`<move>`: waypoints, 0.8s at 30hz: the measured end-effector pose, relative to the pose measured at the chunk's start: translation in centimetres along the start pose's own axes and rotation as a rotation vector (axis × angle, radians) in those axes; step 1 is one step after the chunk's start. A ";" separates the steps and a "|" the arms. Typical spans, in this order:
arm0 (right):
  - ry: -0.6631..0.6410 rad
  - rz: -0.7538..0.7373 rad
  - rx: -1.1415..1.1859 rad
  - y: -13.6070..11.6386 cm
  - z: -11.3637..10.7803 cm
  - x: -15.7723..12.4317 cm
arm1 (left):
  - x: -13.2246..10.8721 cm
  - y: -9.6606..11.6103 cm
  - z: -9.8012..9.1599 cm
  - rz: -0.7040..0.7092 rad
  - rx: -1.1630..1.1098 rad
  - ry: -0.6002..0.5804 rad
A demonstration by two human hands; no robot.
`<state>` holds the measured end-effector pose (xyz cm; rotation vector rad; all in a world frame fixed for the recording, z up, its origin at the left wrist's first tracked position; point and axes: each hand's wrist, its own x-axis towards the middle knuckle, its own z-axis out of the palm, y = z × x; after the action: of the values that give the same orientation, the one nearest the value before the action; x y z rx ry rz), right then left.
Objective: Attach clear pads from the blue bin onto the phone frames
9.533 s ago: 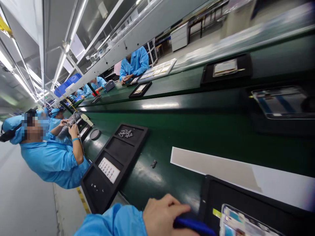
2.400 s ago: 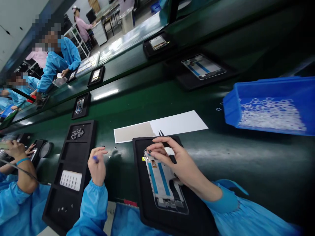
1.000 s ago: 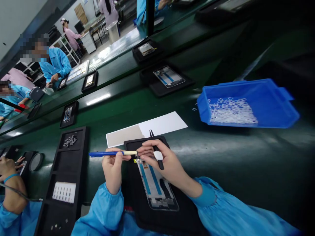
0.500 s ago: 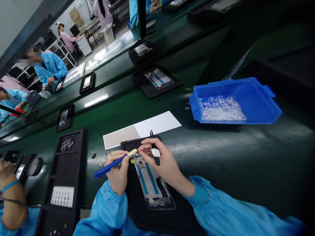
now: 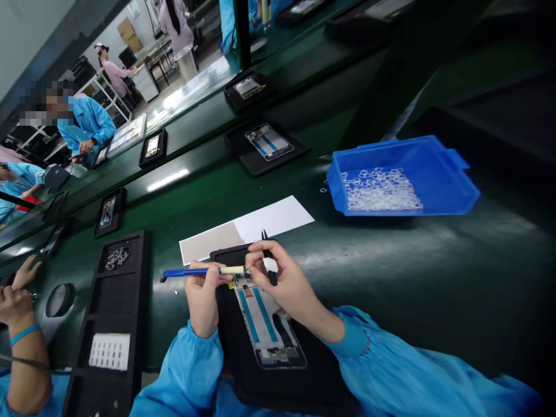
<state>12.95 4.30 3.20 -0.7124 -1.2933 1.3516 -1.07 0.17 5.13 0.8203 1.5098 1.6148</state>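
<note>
My left hand is closed round a blue pen-like tool with a cream tip, held level with the tip at the top corner of a phone frame. The frame has blue stripes and lies in a black tray in front of me. My right hand pinches at that same top corner and holds black tweezers that stick up between its fingers.
A blue bin of small clear parts sits at the right. A white sheet lies behind the tray. A long black compartment tray is at the left. Other trays with phones ride the green belt; a neighbour's arm is at far left.
The head view swung from the line down to my tray. My left hand brought the blue tool to the frame's top corner; in the last half second the tool went from slanted to level.
</note>
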 end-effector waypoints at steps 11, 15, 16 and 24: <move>0.656 -0.155 -1.120 -1.5 -17.6 6.4 | 0.4 -0.6 -1.1 0.143 0.105 -0.031; 0.606 -0.195 -1.155 -1.3 -17.5 6.3 | 0.4 -0.3 -1.2 0.308 0.286 -0.053; 0.594 -0.239 -1.139 -1.3 -16.7 6.1 | 0.5 -0.2 -1.2 0.341 0.345 -0.063; -0.037 -0.378 -0.810 0.3 -7.6 2.4 | 1.9 -0.2 -1.1 0.488 0.710 -0.226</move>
<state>19.35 8.89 1.73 -0.9144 -1.9112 0.5068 -2.95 1.21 4.75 1.8101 1.8219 1.2156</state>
